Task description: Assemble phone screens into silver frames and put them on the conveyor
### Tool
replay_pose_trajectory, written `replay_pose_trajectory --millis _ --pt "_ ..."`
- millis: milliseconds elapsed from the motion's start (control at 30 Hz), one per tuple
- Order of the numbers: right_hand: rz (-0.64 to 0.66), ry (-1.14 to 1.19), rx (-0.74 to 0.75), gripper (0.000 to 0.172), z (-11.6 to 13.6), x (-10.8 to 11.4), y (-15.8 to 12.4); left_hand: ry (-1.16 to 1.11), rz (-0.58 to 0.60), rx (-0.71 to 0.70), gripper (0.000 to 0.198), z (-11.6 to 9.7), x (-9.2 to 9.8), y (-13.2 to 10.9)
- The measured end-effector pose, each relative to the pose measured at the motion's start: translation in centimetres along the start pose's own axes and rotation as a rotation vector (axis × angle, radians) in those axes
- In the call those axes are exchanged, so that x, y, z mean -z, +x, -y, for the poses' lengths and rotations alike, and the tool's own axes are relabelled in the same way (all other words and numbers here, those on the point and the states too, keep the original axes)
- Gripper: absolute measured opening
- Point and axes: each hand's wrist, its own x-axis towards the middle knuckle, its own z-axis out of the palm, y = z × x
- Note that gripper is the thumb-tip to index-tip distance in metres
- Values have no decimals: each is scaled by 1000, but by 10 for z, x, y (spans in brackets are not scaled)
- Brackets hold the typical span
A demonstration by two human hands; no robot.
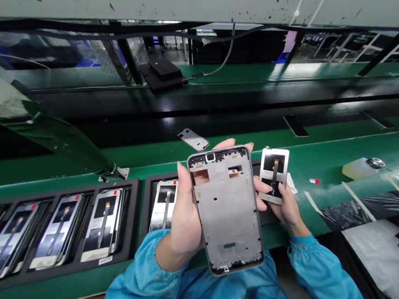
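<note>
My left hand [186,216] is closed around the sides of a grey metal phone frame [228,212], held up close before me with its cut-outs and small holes showing. Fingertips of this hand show past the frame's top and right edges. To the right, my right hand [288,207] grips a white phone screen panel [274,163] by its lower part, its back with a dark window and a flex cable facing me. Behind the frame, a similar panel [162,202] lies in a black foam tray, partly covered by my left hand.
A larger black foam tray [137,212] with several panels stands at left. Another phone frame [193,139] lies beyond my hands, with dark flat pieces [295,126] farther right. A bottle of yellowish liquid [358,168] stands at right. A green post [75,142] rises at left.
</note>
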Motion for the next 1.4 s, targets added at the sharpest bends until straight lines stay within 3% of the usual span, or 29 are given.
replay_pose_trajectory --millis 100,267,400,500,600,700,967,1400 --pt "11 10 -34 71 -12 8 4 32 -39 -14 77 0 1 -1" --pt "38 -1 -39 81 -15 6 6 205 -206 -6 90 -1 -3 -4" --pt "44 -20 -18 76 -16 7 6 232 -241 -2 92 0 -9 -2" --pt "46 -30 -6 71 -16 11 4 182 -266 -107 81 -3 -8 6" --pt "30 -16 17 67 -14 14 1 180 -379 -252 74 -10 1 18" --pt "26 -23 42 62 -13 15 0 230 -450 -259 83 -19 14 26" --pt "18 -84 126 60 -9 13 -3 384 -511 -206 98 -26 22 31" --pt "26 -81 172 54 -5 13 -5 314 -492 -188 93 -28 14 32"
